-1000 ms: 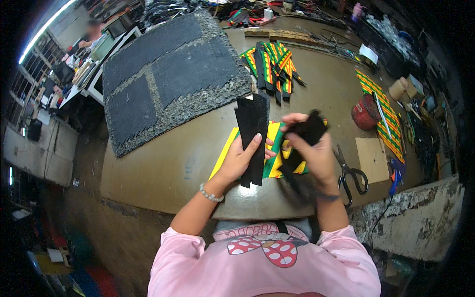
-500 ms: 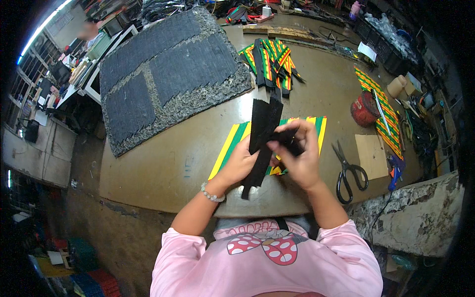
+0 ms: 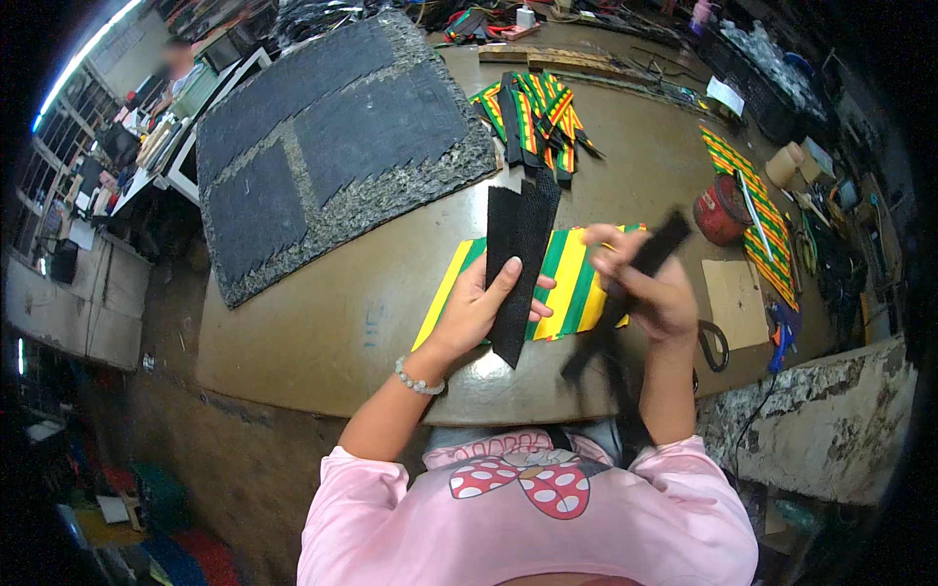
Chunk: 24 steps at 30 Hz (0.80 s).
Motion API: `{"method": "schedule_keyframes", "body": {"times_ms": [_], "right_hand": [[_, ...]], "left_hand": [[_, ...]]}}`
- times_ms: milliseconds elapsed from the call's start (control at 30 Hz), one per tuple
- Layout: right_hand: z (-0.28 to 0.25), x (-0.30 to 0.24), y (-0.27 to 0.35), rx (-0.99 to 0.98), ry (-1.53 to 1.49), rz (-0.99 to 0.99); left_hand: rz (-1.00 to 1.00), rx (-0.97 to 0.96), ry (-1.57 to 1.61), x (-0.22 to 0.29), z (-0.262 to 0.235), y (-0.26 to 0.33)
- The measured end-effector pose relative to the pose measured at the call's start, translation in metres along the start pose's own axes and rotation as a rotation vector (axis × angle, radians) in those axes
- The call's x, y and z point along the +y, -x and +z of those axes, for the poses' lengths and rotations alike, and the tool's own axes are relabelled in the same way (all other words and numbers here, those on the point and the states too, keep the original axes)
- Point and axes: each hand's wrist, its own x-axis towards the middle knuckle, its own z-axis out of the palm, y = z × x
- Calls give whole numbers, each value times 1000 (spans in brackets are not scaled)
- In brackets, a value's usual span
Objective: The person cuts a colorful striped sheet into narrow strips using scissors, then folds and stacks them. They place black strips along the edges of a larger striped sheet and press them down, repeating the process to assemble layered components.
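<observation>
My left hand (image 3: pixel 474 313) grips a pair of overlapping black fabric strips (image 3: pixel 516 244), thumb pressed on top and fingertips showing past their right edge. To its right, my right hand (image 3: pixel 660 288) is closed round other dark strips (image 3: pixel 596 342), which hang down smeared by motion. The two bunches are apart. Under both hands a yellow-and-green striped cloth (image 3: pixel 447 293) lies flat on the table (image 3: pixel 293 342). Beyond my left hand sits a pile of green, yellow and red striped strips with black pieces (image 3: pixel 537 117). My right hand and forearm hide most of the scissors (image 3: pixel 718 347).
A speckled board (image 3: pixel 303 186) with black sheets on it fills the far left. To the right are brown card (image 3: pixel 738 303), a red tin (image 3: pixel 721 210) and a patterned striped cloth (image 3: pixel 718 151). A black crate (image 3: pixel 757 88) stands far right. Another person sits at the upper left.
My right hand has drawn away to the right with some dark strips, leaving others in my left hand. It now covers much of the scissors. My left hand stays nearly in place.
</observation>
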Motion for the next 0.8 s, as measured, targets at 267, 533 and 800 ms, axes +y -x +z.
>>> {"method": "schedule_keyframes", "body": {"times_ms": [267,533,800], "right_hand": [[16,21,-10,308,322,133],[13,26,-15,399,338,124],[-29,13,-11,-470,-1016,-108]], "left_hand": [[-69,5,-10,-6,11,5],[-36,57,-9,-2,14,4],[41,208,30,10,7,2]]}}
